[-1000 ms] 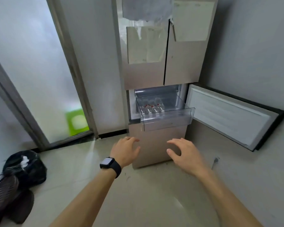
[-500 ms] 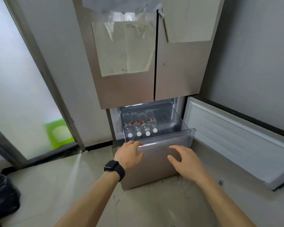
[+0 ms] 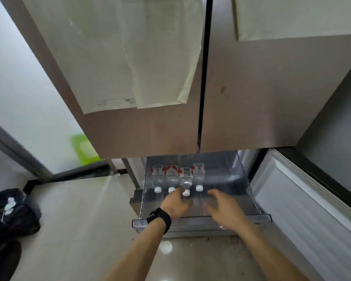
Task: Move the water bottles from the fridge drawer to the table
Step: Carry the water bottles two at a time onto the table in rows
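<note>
So the fridge drawer (image 3: 197, 220) is pulled way out. It's clear plastic and sits just under the two upper fridge doors (image 3: 251, 98). Four water bottles (image 3: 185, 178) are lying on their sides in the left half of it, lined up side by side, with white caps pointing at the person and red and white labels toward the back. All four are in the drawer, none lifted out yet.

The left hand (image 3: 175, 204), the one with the black watch (image 3: 159, 218) on the wrist, reaches over the front rim into the drawer. Its fingertips (image 3: 177, 193) are right at the caps, between the second bottle (image 3: 171, 175) from the left and the third bottle (image 3: 185, 179), partly covering the second one's cap. The grip there is open, fingers stretched forward and not wrapped round anything as far as I can see (it's a bit blurry).

The right hand (image 3: 223, 209) is in the drawer too, over the bare bottom to the right of the bottles. It's near the fourth bottle (image 3: 199, 172) but apart from it. Fingers are spread, the grip is open and it's holding nothing.

Other stuff:
- pale paper sheets (image 3: 130, 57) stuck on the upper doors
- the lower door (image 3: 302, 209) swung open at the right
- a black bag (image 3: 12, 211) on the tiled floor (image 3: 79, 230) at the left
- something bright green (image 3: 83, 149) behind the frosted glass door (image 3: 18, 88)
</note>
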Motion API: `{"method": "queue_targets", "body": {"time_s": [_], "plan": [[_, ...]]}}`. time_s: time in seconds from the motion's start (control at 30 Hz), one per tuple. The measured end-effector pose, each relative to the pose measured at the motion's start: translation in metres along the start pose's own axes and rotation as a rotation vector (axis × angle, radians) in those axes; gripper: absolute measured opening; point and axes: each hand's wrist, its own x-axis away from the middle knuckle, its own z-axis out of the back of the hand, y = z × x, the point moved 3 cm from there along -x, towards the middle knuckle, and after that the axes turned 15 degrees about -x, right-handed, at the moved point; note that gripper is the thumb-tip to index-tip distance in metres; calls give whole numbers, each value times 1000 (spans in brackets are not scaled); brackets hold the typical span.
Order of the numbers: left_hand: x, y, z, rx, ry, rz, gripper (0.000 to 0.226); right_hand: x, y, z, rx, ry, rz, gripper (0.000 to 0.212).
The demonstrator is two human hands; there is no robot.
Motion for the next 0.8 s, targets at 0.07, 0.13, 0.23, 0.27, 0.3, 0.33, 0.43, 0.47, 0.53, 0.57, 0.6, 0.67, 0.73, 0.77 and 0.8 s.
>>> {"method": "queue_targets", "body": {"time_s": [0.07, 0.13, 0.23, 0.27, 0.3, 0.33, 0.43, 0.47, 0.53, 0.57, 0.6, 0.67, 0.73, 0.77, 0.8], "plan": [[-29, -5, -13, 68, -45, 48, 58, -30, 11, -5, -38, -63, -62, 50], [-51, -4, -20, 131, -58, 77, 55, -59, 24, -12, -159, -112, -158, 44], [-70, 3, -23, 234, -67, 110, 49, -99, 42, -24, -380, -94, -306, 27], [-78, 1, -26, 276, -70, 143, 48, -111, 47, -28, -424, -66, -358, 25], [-86, -1, -28, 320, -69, 183, 48, -123, 53, -31, -466, -31, -408, 23], [-93, -3, -31, 375, -75, 231, 47, -133, 60, -35, -497, 0, -456, 21], [-106, -8, -41, 487, -110, 337, 45, -153, 74, -50, -668, -8, -569, 19], [-111, -11, -45, 523, -112, 362, 43, -156, 76, -53, -752, -14, -588, 20], [-118, -14, -50, 602, -105, 393, 39, -160, 78, -57, -907, 13, -621, 23], [-119, -13, -51, 640, -101, 407, 35, -161, 77, -58, -967, 20, -640, 24], [-119, -13, -51, 663, -101, 420, 32, -162, 76, -59, -989, 9, -648, 24], [-119, -10, -50, 632, -110, 410, 29, -163, 72, -59, -960, -46, -624, 29], [-115, -7, -48, 533, -133, 370, 32, -159, 71, -57, -860, -82, -606, 35], [-112, -6, -47, 470, -142, 359, 35, -156, 72, -56, -797, -93, -597, 38], [-109, -6, -45, 394, -148, 351, 39, -150, 73, -53, -732, -99, -584, 42]]}}
